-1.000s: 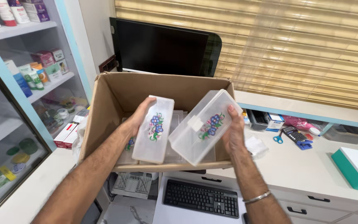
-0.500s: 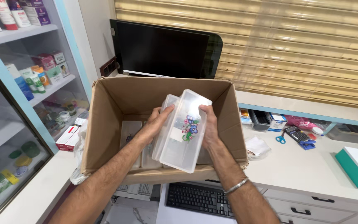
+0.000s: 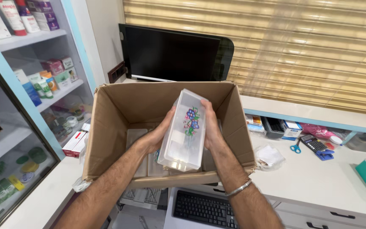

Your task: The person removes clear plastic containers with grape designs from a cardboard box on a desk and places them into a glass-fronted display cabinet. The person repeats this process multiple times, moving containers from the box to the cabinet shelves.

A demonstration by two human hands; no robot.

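Clear plastic container (image 3: 184, 132) — rectangular, translucent, with a blue-and-purple flower motif on its upward face. Pose: tilted, long axis running away from the camera. Location: above the open cardboard box (image 3: 114, 111), clasped at both long sides — other clear containers lie beneath it.

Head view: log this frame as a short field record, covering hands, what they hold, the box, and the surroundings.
left hand: grips the left side of the plastic containers
right hand: grips the right side of the same containers
plastic containers: clear, stacked together, flower print on the top one, held over the box
cardboard box: open, flaps up, more clear containers lying inside
monitor: dark, behind the box
keyboard: black, below the box
counter: white, with scissors and calculator
shelves: on the left, stocked with small packages
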